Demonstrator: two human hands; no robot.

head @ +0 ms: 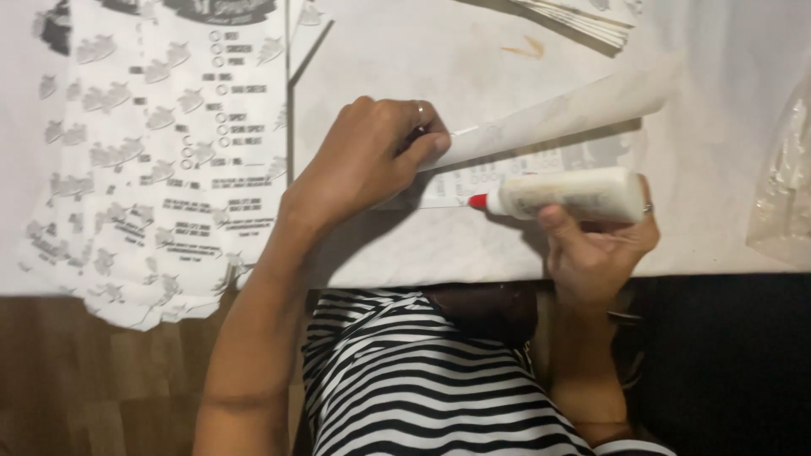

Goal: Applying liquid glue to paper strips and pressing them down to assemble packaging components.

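- Striped black and white shirt [422, 380] sits closest to the camera, at the bottom, between the person's two arms.
- Next to it on the left is a bit of brown wooden floor [101, 380], below the edge of the white surface [726, 127].
- On the left of the surface lies a pile of printed paper sheets [160, 160]. They have grey leaf shapes, small circles and lines of print on them. The bottom edges are wavy and hang a little over the surface edge.
- The left hand [372, 156] rests in the middle. Its fingers [427, 143] are curled and pressed together, and they pinch the edge of a folded paper flap [549, 114]. There is a ring on one finger.
- The paper flap is lifted and runs up to the right. Under it is the flat part of the same sheet, with a white strip along the edge.
- The right hand [596, 245] holds a white glue bottle [566, 194]. Its fingers are wrapped around the bottle, with the thumb on the near side.
- The bottle lies on its side. Its red tip [478, 201] points left and touches the white strip, just beside the left hand.
- At the top right is a stack of more papers [583, 21].
- At the far right edge lies a clear plastic bag [781, 186].
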